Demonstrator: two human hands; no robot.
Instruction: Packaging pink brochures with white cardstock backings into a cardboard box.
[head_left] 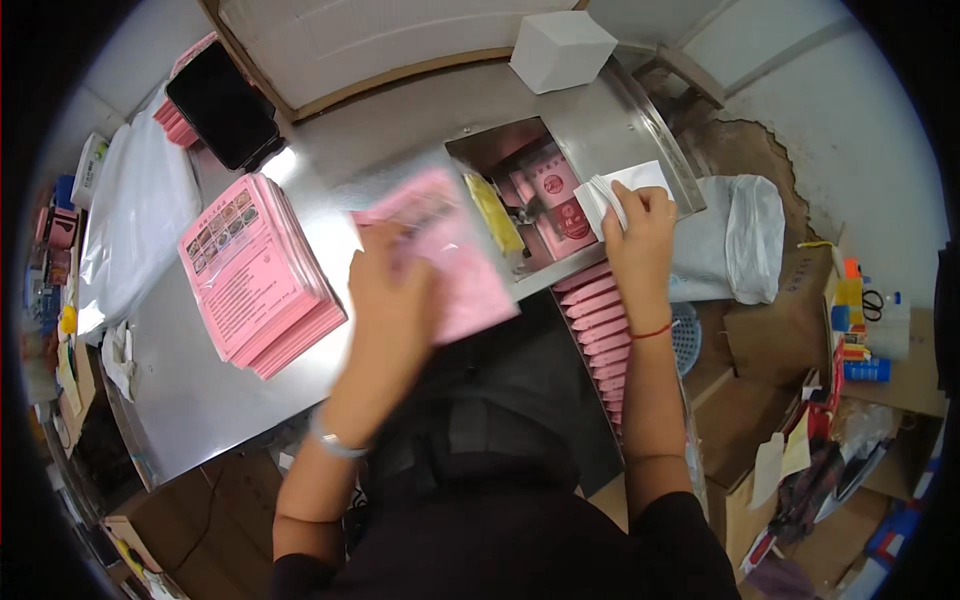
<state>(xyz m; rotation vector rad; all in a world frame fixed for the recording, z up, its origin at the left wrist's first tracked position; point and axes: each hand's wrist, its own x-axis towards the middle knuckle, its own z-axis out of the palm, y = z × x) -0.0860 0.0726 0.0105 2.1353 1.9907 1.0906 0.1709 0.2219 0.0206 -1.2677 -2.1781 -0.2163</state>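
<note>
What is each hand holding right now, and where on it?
The left hand grips a pink packet by its near left side. The right hand pinches a white folded paper at its lower right corner.

both arms extended, left hand (392, 290) blurred, right hand (640, 222) pinching.

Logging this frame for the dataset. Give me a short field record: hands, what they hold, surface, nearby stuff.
left hand: holds a pink leaflet in a clear bag, blurred
right hand: grips white sachets
surface: steel table
left of hands: stack of pink leaflets
in the table opening: red-printed packets
far edge: white box, black phone
</note>
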